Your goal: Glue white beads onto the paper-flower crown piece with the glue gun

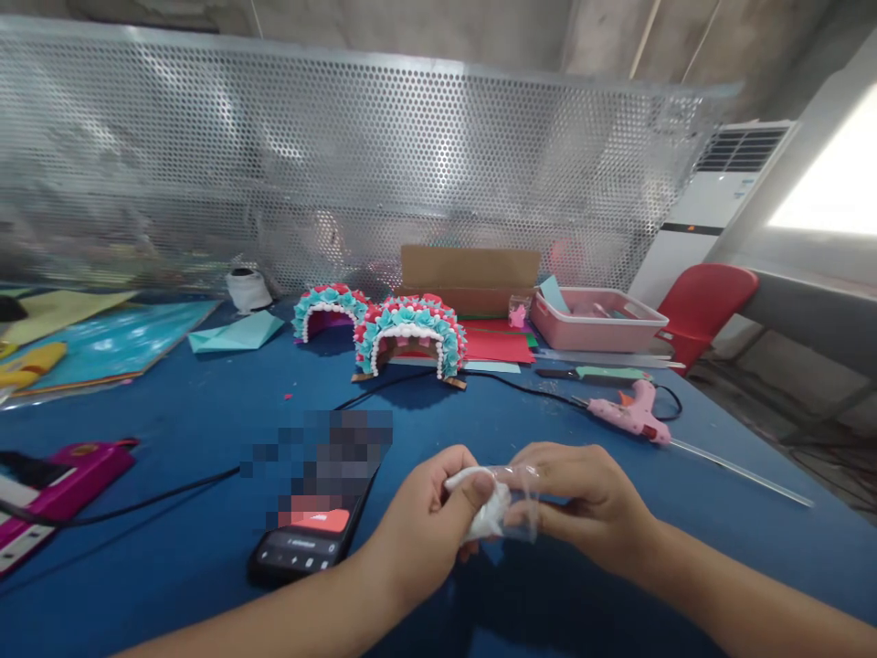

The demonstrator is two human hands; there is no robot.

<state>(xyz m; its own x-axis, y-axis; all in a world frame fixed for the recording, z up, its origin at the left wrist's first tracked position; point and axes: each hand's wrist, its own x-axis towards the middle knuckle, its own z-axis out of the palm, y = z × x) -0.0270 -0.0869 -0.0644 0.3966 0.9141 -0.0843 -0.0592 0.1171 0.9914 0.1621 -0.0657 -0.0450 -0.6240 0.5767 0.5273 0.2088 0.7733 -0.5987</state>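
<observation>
My left hand [438,516] is closed around a small clear plastic bag [524,521] with a soft white lump [490,514] in it, the thumb pressing on top. What the white stuff is, I cannot make out. From the right, my right hand [589,498] grips the bag's loose clear end, its fingertips at or inside the opening. Both hands are just above the blue table's near side. To their left lies a black phone [301,559] with a lit, partly blurred screen.
Two arches of turquoise and red paper flowers, a nearer one [411,320] and a farther one [332,297], stand beyond. A pink glue gun [634,416], a green-handled knife [613,373] and a pink basket [596,334] are at right. A magenta power strip [89,471] lies left, its black cable crossing the table.
</observation>
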